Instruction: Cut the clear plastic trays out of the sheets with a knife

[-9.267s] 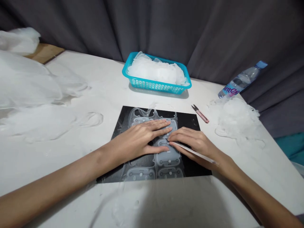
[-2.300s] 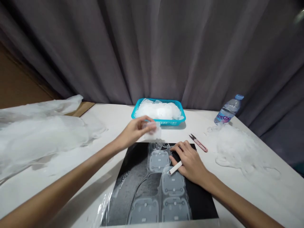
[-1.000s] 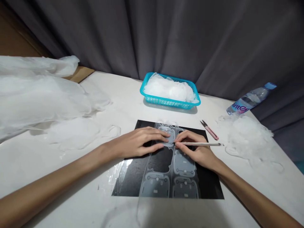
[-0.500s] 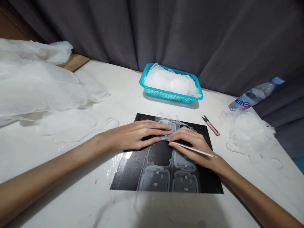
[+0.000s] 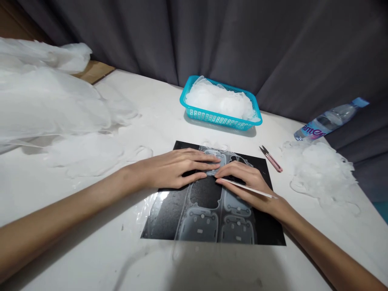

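A black mat (image 5: pixel 163 218) lies on the white table, with a translucent sheet of moulded, rounded-rectangle pieces (image 5: pixel 198 228) spread over it. My left hand (image 5: pixel 184 166) rests flat across the sheet's upper part, fingers stretched to the right over one piece. Close beside those fingertips, my right hand (image 5: pixel 248 182) pinches a thin white stick (image 5: pixel 248 188) that slants back over the hand. The stick's front end is at the lower edge of the piece under my left fingers; its exact tip is hidden by the fingers. An opening with the black mat showing through sits just below.
A blue basket (image 5: pixel 221 119) filled with translucent white pieces stands at the back. Pink-handled thread snips (image 5: pixel 272 159) lie right of the mat. Farther right are a heap of clear scraps (image 5: pixel 321 173) and a tilted water bottle (image 5: pixel 330 119). White translucent sheets (image 5: pixel 51 101) are piled at left.
The view has shifted slightly. Both hands keep nearly the same places on the sheet, and the stick stays in my right hand.
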A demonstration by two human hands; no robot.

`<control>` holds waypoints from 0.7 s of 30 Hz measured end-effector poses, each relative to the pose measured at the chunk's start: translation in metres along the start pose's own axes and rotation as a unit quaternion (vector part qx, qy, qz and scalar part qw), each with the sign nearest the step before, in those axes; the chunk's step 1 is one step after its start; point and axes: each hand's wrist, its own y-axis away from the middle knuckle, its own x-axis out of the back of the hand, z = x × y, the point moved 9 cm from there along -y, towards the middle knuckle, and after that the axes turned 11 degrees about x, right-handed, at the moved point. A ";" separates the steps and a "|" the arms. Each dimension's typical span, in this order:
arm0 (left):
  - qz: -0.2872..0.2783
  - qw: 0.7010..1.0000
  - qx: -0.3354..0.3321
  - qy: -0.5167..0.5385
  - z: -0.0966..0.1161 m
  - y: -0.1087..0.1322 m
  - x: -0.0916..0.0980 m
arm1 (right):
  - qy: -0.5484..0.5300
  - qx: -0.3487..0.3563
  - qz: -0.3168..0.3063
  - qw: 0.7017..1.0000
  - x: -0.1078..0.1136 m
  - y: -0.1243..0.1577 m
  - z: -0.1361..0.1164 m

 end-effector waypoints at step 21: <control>0.004 0.999 -0.016 -0.042 -0.001 0.000 0.002 | -0.015 -0.043 -0.061 0.997 0.016 0.000 -0.006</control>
